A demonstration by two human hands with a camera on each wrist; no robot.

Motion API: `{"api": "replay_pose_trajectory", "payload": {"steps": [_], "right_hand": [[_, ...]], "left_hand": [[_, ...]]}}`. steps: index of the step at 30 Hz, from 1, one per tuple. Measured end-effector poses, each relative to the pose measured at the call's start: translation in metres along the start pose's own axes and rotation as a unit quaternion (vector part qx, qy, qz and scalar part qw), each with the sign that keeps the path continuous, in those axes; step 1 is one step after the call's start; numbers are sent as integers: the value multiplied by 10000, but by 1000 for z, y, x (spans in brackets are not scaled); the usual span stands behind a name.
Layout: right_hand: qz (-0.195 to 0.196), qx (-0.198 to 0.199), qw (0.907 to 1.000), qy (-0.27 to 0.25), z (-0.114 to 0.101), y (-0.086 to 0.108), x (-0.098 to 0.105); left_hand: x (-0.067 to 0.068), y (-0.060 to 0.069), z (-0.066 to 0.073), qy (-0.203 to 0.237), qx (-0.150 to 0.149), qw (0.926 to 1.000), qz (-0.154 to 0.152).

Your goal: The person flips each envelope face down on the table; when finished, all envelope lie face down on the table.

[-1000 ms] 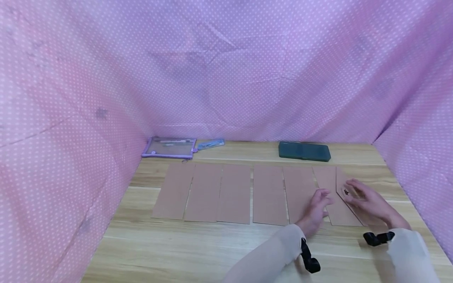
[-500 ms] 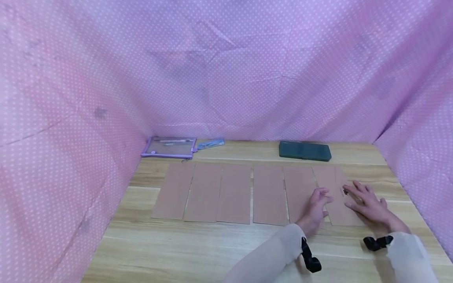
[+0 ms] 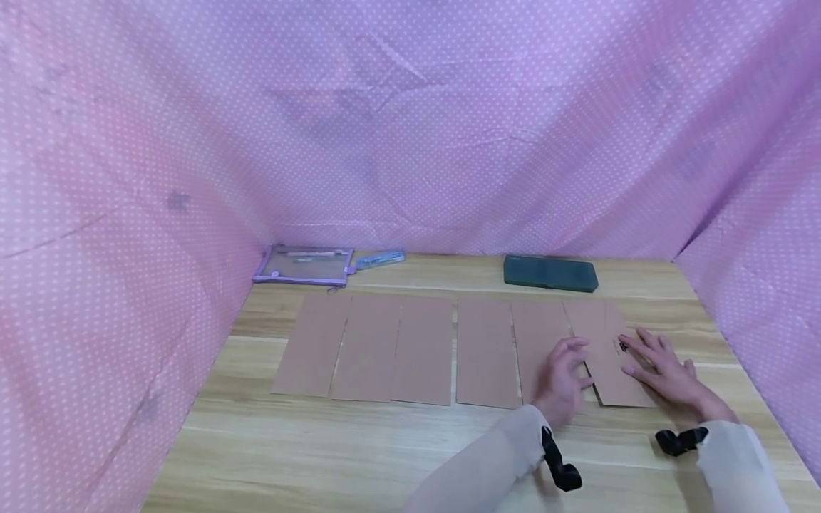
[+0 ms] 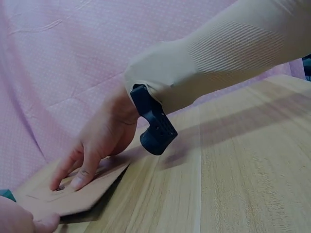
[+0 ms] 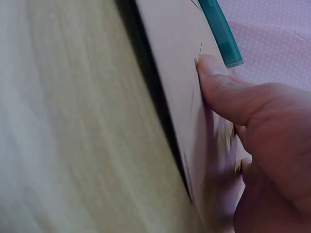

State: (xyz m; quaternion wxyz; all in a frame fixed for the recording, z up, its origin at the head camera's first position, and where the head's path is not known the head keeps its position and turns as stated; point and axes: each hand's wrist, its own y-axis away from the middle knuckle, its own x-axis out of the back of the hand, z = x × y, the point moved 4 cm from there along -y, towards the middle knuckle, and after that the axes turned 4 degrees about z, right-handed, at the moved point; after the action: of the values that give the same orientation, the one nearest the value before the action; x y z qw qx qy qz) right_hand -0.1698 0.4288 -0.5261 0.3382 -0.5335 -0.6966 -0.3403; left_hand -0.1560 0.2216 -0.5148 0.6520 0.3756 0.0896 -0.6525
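Brown kraft-paper pieces lie side by side on the wooden table; the rightmost brown paper piece [image 3: 603,363] carries a small black print. In the head view, my left hand [image 3: 560,381] is at its left edge, with thumb and fingers holding that edge a little raised; a dark gap shows beneath. Finger contact is partly hidden. My right hand [image 3: 670,377] rests on the right side of this piece, fingers spread beside the print. The left wrist view shows the right hand [image 4: 99,138] touching the paper from above. Its thumb [image 5: 218,87] lies on the surface in the right wrist view.
A purple-edged mesh pencil pouch [image 3: 304,267] and a small blue packet [image 3: 380,260] lie at the back left. A dark green case [image 3: 550,273] stands behind the papers. Pink dotted cloth [image 3: 410,142] hangs around the table.
My right hand has pressed down the raised angled layer, so the right piece now lies flatter. Its fingers have spread. The left edge has risen slightly at my left hand.
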Motion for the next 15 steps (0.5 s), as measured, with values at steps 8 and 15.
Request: {"api": "replay_pose_trajectory", "payload": {"steps": [8,15], "right_hand": [[-21,-73,10000,11,1,-2,-1],[37,-100,9999,9,1,2,0]], "left_hand": [[2,-2,-8,660,206,9974,199],[0,1,-15,631,168,9977,205]]}}
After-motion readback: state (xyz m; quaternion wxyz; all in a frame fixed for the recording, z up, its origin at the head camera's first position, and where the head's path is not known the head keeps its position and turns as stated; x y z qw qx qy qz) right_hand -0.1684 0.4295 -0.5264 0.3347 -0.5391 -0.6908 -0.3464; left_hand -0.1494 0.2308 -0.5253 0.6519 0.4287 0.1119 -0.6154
